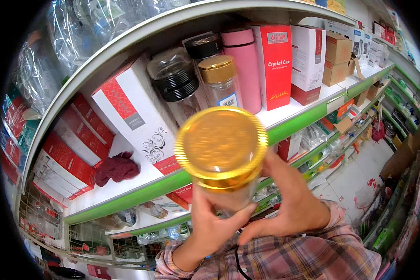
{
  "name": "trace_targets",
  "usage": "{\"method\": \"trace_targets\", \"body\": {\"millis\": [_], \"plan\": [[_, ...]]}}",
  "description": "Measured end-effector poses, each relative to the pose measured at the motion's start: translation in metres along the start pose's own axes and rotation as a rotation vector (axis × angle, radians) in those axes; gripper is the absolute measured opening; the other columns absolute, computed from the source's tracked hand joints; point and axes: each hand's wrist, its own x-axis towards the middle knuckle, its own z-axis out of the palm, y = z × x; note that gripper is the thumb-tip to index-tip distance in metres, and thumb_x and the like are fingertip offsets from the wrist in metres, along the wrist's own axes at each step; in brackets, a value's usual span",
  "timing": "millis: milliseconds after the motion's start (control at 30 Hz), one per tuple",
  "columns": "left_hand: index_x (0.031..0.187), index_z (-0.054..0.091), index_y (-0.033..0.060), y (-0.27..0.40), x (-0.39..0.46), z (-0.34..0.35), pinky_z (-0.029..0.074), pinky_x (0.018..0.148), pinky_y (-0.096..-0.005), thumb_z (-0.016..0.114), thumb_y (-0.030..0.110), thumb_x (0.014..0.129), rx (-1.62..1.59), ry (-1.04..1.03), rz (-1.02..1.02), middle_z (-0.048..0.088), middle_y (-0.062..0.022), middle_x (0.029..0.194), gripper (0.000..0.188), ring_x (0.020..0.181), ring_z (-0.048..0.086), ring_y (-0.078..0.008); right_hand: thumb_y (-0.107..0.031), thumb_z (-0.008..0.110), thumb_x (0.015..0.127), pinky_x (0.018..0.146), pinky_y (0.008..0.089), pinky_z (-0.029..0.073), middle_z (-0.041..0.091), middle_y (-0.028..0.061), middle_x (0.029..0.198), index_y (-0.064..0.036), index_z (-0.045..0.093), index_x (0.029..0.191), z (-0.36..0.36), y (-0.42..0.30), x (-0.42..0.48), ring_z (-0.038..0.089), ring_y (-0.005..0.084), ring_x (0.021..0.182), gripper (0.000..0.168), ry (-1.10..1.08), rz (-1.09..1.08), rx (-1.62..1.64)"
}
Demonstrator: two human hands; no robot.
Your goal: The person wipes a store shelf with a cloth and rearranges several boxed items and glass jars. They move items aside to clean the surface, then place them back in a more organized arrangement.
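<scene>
A clear glass cup (227, 201) with a shiny gold lid (220, 140) is held up in front of the shelf, lid facing me, slightly blurred. My left hand (210, 224) grips its glass body from the left, thumb across the front. On the other side, my right hand (290, 196) touches the cup near the lid; its fingertips are hidden behind it. Just behind stand another gold-lidded glass cup (218, 75), a black-lidded clear bottle (176, 82), a second black-lidded bottle (203, 45) and a pink flask (241, 66).
A green-edged white shelf (297, 120) carries a tall white-and-red box (136, 115), a red box (274, 66), a white box (306, 63) and brown cartons (337, 57). A crumpled maroon cloth (118, 168) lies at the left. Plastic-wrapped goods (80, 35) sit on the upper shelf.
</scene>
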Motion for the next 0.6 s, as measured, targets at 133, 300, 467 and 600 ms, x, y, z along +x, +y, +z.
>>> {"method": "trace_targets", "body": {"millis": [133,300,467,600], "plan": [[0.14,0.033,-0.0046,-0.017,0.011,0.015,0.043,0.096,-0.0421,0.08,0.009,0.069,0.272,0.005,0.293,0.047,-0.0204,0.125,0.086,0.113,0.051,-0.0353,-0.028,0.09,0.063,0.087,0.0411,0.052,0.059,0.0196,0.119,0.005,0.043,0.135,0.01,0.013,-0.008,0.065,0.0331,0.1,0.092,0.105,-0.02,-0.205],[0.149,0.022,-0.0053,0.0,0.027,0.024,0.037,0.104,-0.0468,0.081,0.012,0.07,0.411,-0.08,0.509,0.041,-0.0262,0.136,0.1,0.123,0.043,-0.043,-0.014,0.09,0.061,0.09,0.0369,0.052,0.062,0.015,0.116,0.005,0.052,0.123,0.002,0.009,-0.01,0.064,0.0252,0.105,0.075,0.299,0.18,0.165],[0.149,0.023,-0.0061,-0.005,0.013,0.006,0.037,0.106,-0.0459,0.09,0.027,0.063,0.368,-0.004,0.519,0.043,-0.0247,0.139,0.114,0.127,0.044,-0.0396,-0.01,0.09,0.057,0.093,0.0404,0.051,0.059,0.0173,0.119,0.006,0.043,0.13,0.002,0.01,-0.004,0.06,0.0272,0.111,0.088,0.467,0.138,0.383],[0.147,0.028,-0.0052,0.001,-0.009,-0.029,0.038,0.106,-0.0443,0.092,0.031,0.061,0.44,0.072,0.48,0.046,-0.023,0.139,0.114,0.125,0.048,-0.0366,-0.026,0.084,0.06,0.095,0.0422,0.048,0.057,0.0205,0.12,0.007,0.035,0.137,0.009,-0.001,0.004,0.059,0.0303,0.11,0.097,0.42,0.118,0.383]]}}
